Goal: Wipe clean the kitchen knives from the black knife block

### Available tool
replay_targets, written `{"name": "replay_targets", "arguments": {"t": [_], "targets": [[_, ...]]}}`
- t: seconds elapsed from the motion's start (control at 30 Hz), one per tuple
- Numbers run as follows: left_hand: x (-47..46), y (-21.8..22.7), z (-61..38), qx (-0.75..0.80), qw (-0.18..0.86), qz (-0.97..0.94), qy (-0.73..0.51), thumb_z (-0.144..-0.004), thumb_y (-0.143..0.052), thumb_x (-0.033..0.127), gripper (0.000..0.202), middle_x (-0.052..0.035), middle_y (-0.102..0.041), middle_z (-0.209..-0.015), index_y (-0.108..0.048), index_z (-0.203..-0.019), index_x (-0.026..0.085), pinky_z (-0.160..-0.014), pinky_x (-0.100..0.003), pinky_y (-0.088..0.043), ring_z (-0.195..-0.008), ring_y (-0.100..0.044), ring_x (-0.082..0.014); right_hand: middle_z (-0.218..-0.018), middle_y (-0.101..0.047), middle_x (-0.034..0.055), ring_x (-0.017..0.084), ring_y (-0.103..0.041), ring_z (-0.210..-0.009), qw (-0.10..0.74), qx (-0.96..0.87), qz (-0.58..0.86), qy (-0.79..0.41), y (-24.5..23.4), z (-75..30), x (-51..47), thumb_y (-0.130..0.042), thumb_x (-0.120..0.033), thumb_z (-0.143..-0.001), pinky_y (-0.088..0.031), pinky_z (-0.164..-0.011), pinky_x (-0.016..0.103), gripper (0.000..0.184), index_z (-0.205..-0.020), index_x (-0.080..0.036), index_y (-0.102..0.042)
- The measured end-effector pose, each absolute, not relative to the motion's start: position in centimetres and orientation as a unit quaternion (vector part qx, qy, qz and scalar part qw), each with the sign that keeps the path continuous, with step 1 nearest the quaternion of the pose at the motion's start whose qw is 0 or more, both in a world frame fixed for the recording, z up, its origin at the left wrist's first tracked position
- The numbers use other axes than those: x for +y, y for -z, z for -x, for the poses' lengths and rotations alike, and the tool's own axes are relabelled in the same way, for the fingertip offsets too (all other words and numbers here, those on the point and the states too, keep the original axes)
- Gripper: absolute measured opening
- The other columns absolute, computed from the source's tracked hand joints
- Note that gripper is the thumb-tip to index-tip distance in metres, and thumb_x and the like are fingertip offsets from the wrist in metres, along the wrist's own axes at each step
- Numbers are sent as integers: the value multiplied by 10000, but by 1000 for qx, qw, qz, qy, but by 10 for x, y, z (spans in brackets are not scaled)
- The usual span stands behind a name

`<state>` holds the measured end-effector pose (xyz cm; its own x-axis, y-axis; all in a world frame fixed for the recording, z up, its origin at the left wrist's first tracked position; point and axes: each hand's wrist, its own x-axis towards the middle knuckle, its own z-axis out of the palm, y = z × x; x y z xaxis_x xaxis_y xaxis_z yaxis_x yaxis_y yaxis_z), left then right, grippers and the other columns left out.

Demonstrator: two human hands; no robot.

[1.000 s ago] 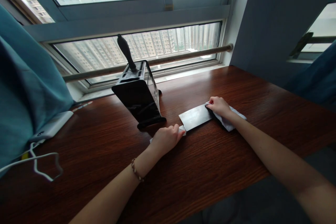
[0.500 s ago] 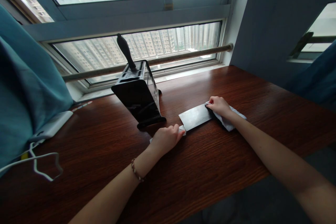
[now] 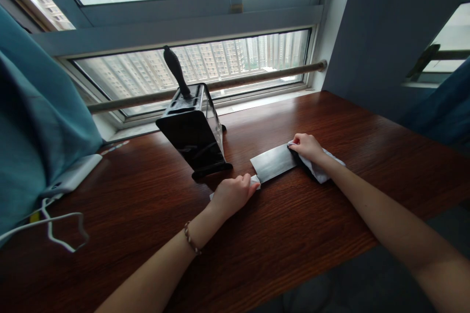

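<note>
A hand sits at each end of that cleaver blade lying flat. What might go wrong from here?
1. The left hand is closed on a white scrap right at the near corner of the cleaver blade; a slip may cut fingers.
2. The right hand presses a white cloth on the far end; the blade might skid on the smooth wooden table.

Cloth (image 3: 325, 170) and right hand (image 3: 307, 146) hide cleaver (image 3: 273, 162) handle.

My long dark brown wooden table (image 3: 312, 234) sits under a big grey-framed window (image 3: 235, 14), and soft daylight comes in. A grey-blue wall (image 3: 385, 34) is on my right and a teal cloth curtain (image 3: 36, 122) on my left.
</note>
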<state>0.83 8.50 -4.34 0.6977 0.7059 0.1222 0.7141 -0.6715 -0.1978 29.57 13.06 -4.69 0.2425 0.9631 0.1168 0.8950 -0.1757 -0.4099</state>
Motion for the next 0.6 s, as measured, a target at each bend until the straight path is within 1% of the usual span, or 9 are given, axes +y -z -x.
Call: {"name": "replay_targets", "arguments": {"t": [0.6], "targets": [[86, 39, -10, -391, 102, 915, 11, -927, -233, 447, 421, -65, -610, -688, -513, -803, 157, -440, -250, -306, -573, -604, -189, -814, -657, 62, 186, -587, -784, 185, -608, 768, -79, 46, -293, 129, -538, -399, -722, -377, -662, 257, 209, -758, -202, -599]]}}
